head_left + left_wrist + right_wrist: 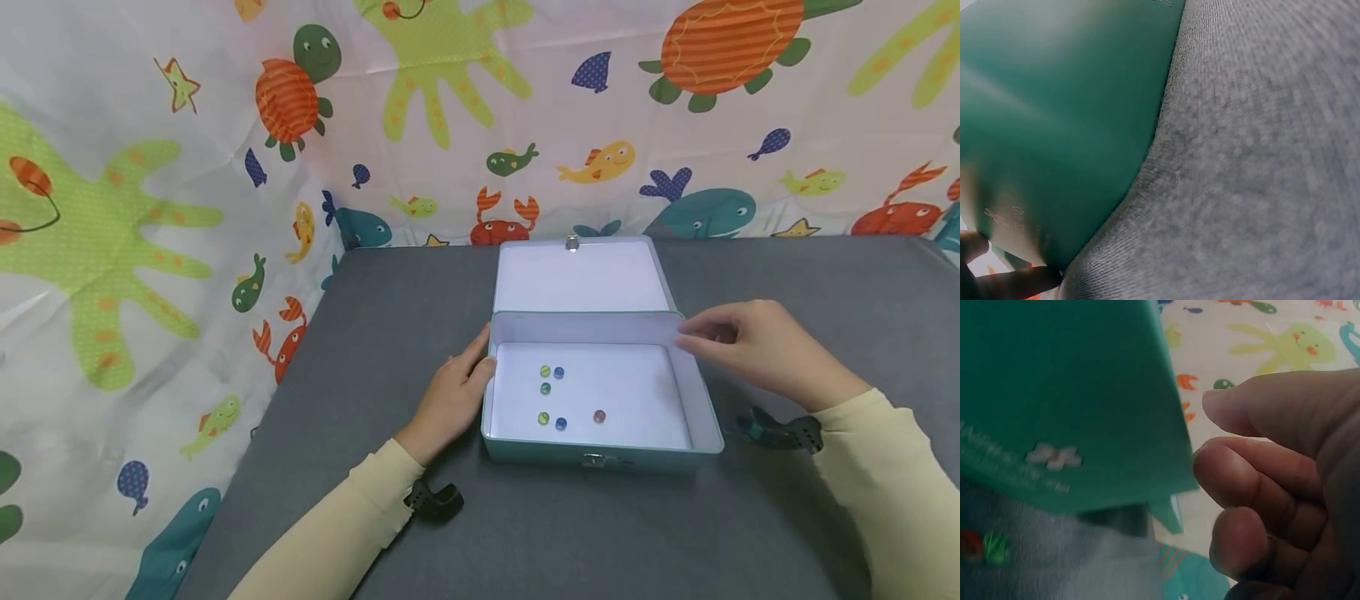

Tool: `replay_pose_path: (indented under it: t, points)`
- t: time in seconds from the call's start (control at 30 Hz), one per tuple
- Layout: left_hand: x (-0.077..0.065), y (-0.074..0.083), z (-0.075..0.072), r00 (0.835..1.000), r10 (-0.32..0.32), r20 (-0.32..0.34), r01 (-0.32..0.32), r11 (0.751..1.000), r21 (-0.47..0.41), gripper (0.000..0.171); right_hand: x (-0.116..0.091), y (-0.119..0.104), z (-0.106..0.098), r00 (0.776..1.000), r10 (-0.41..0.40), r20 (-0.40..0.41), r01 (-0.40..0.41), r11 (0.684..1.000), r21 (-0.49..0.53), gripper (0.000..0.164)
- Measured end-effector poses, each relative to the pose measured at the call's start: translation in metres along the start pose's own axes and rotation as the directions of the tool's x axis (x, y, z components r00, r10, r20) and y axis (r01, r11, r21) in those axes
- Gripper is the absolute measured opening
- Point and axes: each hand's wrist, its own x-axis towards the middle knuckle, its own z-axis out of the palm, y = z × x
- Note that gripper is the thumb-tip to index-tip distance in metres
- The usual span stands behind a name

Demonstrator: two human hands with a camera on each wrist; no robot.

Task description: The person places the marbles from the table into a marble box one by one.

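A green tin box (540, 451) lies on the grey table with its lid (581, 279) folded back, pale inside. Several glass marbles lie on its white floor: yellow-green, green and blue ones to the left, a reddish one (599, 417) nearer the middle. My left hand (450, 392) holds the box's left wall, thumb over the rim and fingers along the outside. Dark fingers (1019, 282) touch the green side in the left wrist view. My right hand (757, 346) is by the back right corner, fingers loosely bent; the right wrist view shows nothing between thumb and fingertips.
Behind and to the left hangs a white curtain (450, 179) printed with sea animals. Grey table cloth (405, 300) surrounds the box. A blurred red and green thing (994, 547) shows low in the right wrist view. Each wrist wears a dark band.
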Motion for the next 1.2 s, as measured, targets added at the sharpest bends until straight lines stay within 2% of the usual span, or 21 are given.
replay_pose_path:
  t: [0.3, 0.43, 0.57, 0.73, 0.93, 1.2]
  points:
    - [0.000, 0.001, 0.000, 1.000, -0.006, 0.002, 0.006, 1.000, 0.009, 0.057, -0.006, 0.017, -0.006, 1.000, 0.028, 0.007, -0.028, 0.999, -0.030, 0.025]
    - [0.000, 0.001, 0.000, 1.000, 0.001, 0.000, -0.001, 1.000, 0.009, 0.058, -0.002, 0.023, -0.002, 0.994, 0.005, 0.105, 0.003, 0.998, -0.069, 0.022]
    - [0.000, 0.000, 0.000, 1.000, 0.007, -0.003, -0.007, 1.000, 0.011, 0.059, 0.002, 0.028, 0.004, 0.974, -0.042, 0.222, 0.060, 0.995, -0.075, 0.014]
    - [0.001, -0.002, 0.001, 1.000, 0.004, -0.001, -0.004, 1.000, 0.014, 0.058, 0.004, 0.033, 0.011, 0.956, -0.064, 0.287, 0.095, 0.991, -0.095, 0.009]
    - [0.002, -0.002, 0.001, 1.000, -0.004, -0.001, 0.004, 1.000, 0.012, 0.056, 0.006, 0.038, 0.015, 0.943, -0.043, 0.331, 0.078, 0.993, -0.094, 0.012]
    - [0.001, -0.003, 0.000, 1.000, 0.001, -0.002, -0.001, 1.000, 0.008, 0.056, 0.007, 0.040, 0.020, 0.936, -0.007, 0.352, 0.042, 0.995, -0.090, 0.028]
